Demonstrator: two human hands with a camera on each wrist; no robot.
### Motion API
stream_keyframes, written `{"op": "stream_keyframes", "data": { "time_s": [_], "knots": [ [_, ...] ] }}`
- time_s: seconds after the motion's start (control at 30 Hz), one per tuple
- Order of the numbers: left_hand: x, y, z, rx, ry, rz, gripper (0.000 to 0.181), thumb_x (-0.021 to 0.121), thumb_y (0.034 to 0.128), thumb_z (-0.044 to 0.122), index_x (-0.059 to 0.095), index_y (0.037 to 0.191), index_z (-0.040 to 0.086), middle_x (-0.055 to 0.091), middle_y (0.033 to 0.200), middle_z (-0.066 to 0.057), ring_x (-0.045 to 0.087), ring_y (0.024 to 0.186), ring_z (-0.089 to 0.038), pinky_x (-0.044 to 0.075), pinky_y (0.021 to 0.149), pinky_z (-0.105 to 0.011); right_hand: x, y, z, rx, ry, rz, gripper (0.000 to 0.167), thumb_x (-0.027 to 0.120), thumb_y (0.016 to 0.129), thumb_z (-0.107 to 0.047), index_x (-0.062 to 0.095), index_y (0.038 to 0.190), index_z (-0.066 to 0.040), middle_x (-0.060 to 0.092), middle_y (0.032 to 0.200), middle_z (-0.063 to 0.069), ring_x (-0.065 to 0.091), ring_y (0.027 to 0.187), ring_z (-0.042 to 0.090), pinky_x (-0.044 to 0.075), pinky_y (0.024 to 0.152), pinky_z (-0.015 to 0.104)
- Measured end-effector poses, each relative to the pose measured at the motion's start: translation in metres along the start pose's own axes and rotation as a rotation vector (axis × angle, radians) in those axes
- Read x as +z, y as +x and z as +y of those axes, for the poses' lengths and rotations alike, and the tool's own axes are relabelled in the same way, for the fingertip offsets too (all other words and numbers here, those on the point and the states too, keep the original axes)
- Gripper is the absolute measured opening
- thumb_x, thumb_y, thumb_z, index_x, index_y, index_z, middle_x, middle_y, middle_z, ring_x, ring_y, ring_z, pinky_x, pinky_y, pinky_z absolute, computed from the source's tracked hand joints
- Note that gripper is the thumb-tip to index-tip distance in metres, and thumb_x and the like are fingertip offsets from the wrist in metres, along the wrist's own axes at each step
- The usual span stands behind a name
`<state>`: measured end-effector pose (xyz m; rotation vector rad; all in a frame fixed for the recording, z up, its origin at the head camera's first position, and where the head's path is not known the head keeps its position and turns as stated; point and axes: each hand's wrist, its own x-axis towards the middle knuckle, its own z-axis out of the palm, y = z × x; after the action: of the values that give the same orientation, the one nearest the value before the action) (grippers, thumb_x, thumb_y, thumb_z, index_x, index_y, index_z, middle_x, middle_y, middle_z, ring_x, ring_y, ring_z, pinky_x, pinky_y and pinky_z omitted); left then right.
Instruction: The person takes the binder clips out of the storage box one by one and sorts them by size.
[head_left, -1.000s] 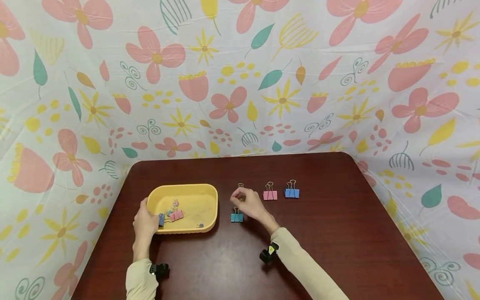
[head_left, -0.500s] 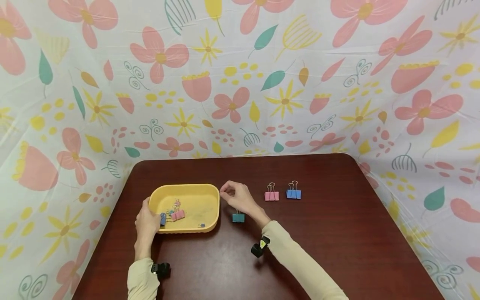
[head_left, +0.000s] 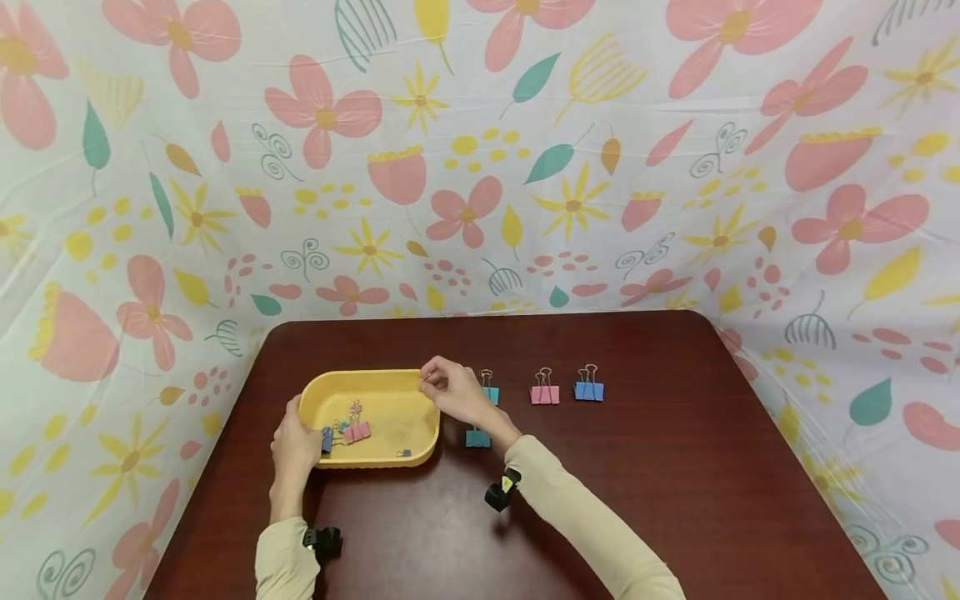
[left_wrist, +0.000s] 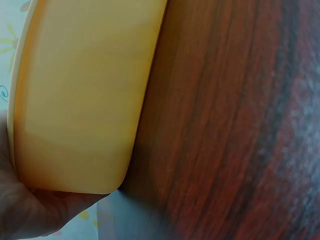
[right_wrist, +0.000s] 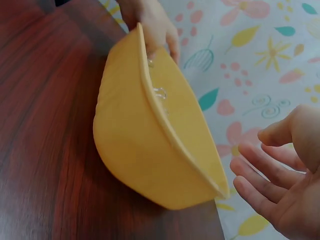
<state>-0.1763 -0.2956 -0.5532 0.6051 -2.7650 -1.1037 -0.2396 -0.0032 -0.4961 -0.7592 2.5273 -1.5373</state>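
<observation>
My left hand [head_left: 295,446] grips the left end of a yellow plastic tray [head_left: 375,462], also seen in the left wrist view as a yellow wall [left_wrist: 85,100]. Inside the tray are a pink binder clip [head_left: 357,431], a blue binder clip [head_left: 326,439] beside my left thumb, a tiny blue clip [head_left: 405,452] and a few other small clips. Over the tray's back right corner hovers my right hand [head_left: 457,392]. In the right wrist view its loosely bent fingers [right_wrist: 265,170] show nothing between them. Below my right wrist lies a teal binder clip [head_left: 477,438], partly covered.
Right of the tray, a second teal binder clip [head_left: 491,394] stands behind my right hand, followed by a pink binder clip [head_left: 544,394] and a blue one [head_left: 588,391] in a row. The dark wooden table [head_left: 637,483] ends at a flowered cloth [head_left: 465,167].
My right hand has moved left from the teal clips to the tray's back right corner, uncovering the rear teal clip. The left hand stays on the tray.
</observation>
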Motion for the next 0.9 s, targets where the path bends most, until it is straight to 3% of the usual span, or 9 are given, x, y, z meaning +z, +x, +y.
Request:
{"op": "stream_keyframes", "data": {
  "time_s": [0.57, 0.9],
  "knots": [
    [0.002, 0.000, 0.000, 0.022, -0.011, 0.027, 0.070, 0.053, 0.0884, -0.004, 0.031, 0.154, 0.004, 0.050, 0.142, -0.033, 0.050, 0.124, -0.053, 0.032, 0.104, -0.069, 0.034, 0.021, -0.017, -0.013, -0.062, -0.064, 0.021, 0.065, 0.096, -0.016, 0.065, 0.116, -0.010, 0.077, 0.104, 0.004, 0.073, 0.093, 0.017, 0.055, 0.084, 0.025],
    [0.001, -0.001, -0.001, 0.036, -0.006, 0.043, 0.069, 0.051, 0.0873, -0.003, 0.032, 0.154, 0.004, 0.050, 0.142, -0.032, 0.052, 0.122, -0.054, 0.036, 0.100, -0.068, 0.060, 0.029, -0.028, -0.003, 0.003, -0.163, 0.027, 0.064, 0.097, -0.012, 0.064, 0.123, -0.006, 0.073, 0.112, 0.011, 0.073, 0.098, 0.022, 0.054, 0.083, 0.021]
  ]
}}
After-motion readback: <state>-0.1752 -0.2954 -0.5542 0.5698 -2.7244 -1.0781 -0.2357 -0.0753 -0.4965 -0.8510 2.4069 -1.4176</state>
